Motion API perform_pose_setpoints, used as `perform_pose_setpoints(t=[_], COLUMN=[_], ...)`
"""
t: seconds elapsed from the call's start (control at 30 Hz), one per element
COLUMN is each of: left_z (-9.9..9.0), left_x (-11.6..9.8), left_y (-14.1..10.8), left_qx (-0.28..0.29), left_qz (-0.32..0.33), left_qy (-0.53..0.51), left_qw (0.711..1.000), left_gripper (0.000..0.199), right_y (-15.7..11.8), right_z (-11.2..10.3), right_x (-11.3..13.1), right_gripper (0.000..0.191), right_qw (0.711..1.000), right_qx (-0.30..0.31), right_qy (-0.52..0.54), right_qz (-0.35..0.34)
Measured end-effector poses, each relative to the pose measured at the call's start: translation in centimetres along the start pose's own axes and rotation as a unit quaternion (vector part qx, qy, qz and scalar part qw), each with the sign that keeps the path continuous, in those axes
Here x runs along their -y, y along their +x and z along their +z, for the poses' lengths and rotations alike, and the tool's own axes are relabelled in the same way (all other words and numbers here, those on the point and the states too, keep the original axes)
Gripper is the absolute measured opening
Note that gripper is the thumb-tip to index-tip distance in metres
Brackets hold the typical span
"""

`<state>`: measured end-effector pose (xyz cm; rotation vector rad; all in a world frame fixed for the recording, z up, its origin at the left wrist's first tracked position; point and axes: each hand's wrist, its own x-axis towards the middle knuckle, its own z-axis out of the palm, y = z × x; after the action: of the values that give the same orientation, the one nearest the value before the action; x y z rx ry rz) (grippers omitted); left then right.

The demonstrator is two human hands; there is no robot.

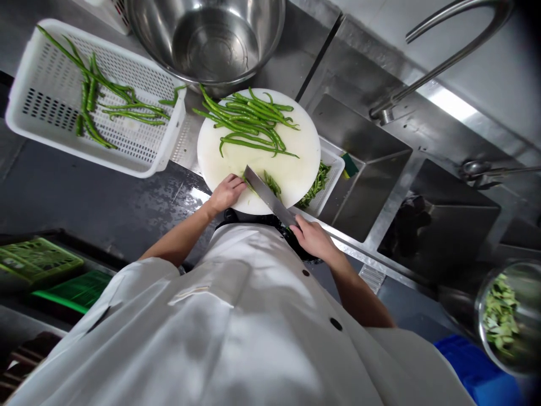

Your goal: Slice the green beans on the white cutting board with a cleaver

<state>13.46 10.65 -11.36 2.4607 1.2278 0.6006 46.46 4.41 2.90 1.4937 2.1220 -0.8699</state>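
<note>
My right hand (311,237) is closed round the handle of a broad knife (270,198), whose blade lies slanted over the near part of a round white cutting board (211,152). Beside the blade's tip, my left hand (228,193) has its fingers bent together on a green pepper, of which only a short end shows. Cut green pieces (273,185) lie on the board just right of the blade. Farther back on the board is a loose heap of long green peppers (249,118).
A white perforated basket (146,166) with long peppers stands at the left, and a large steel bowl (207,42) behind the board. Right of the board are a white basket of cut pieces (335,189), a sink (359,206) and a faucet (439,70).
</note>
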Motion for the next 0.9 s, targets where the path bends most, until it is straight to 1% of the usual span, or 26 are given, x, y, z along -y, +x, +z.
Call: perform_pose_setpoints(t=[0.1, 0.17, 0.23, 0.4, 0.5, 0.63, 0.73, 0.83, 0.9], left_z=[-0.2, -0.4, -0.6, -0.8, -0.5, 0.1, 0.6, 0.9, 0.9], left_x=[0.1, 0.4, 0.9, 1.8, 1.6, 1.2, 0.9, 0.7, 1.0], left_y=[0.1, 0.3, 0.6, 1.7, 2.1, 2.5, 2.7, 2.7, 2.8], left_qx=[-0.019, -0.042, -0.051, -0.010, 0.004, 0.007, 0.007, 0.002, -0.005], left_qz=[-0.015, -0.033, -0.042, -0.010, 0.000, 0.003, 0.016, 0.038, 0.046], left_qy=[0.011, 0.020, 0.021, -0.006, 0.011, 0.022, 0.027, 0.045, 0.041], left_qw=[1.000, 0.998, 0.998, 1.000, 1.000, 1.000, 0.999, 0.998, 0.998], left_gripper=[0.043, 0.041, 0.040, 0.041, 0.042, 0.041, 0.041, 0.040, 0.039], right_y=[0.0, -0.1, -0.4, -1.4, -2.0, -2.4, -1.4, 0.6, 1.8], right_z=[0.0, -0.1, -0.4, -1.3, -2.1, -3.0, -2.7, -1.6, -0.8], right_x=[-0.2, -0.2, -0.1, 1.6, 2.9, 3.9, 4.4, 4.7, 4.4], right_gripper=[0.034, 0.034, 0.034, 0.034, 0.035, 0.032, 0.031, 0.035, 0.038], right_qw=[1.000, 1.000, 1.000, 0.999, 0.999, 0.997, 0.997, 0.998, 0.997], right_qx=[-0.004, -0.006, -0.007, -0.009, 0.013, 0.045, 0.049, 0.039, 0.024], right_qy=[0.003, 0.002, 0.001, -0.018, -0.035, -0.043, -0.027, 0.004, 0.025], right_qz=[-0.003, -0.006, -0.004, 0.026, 0.029, 0.042, 0.049, 0.059, 0.062])
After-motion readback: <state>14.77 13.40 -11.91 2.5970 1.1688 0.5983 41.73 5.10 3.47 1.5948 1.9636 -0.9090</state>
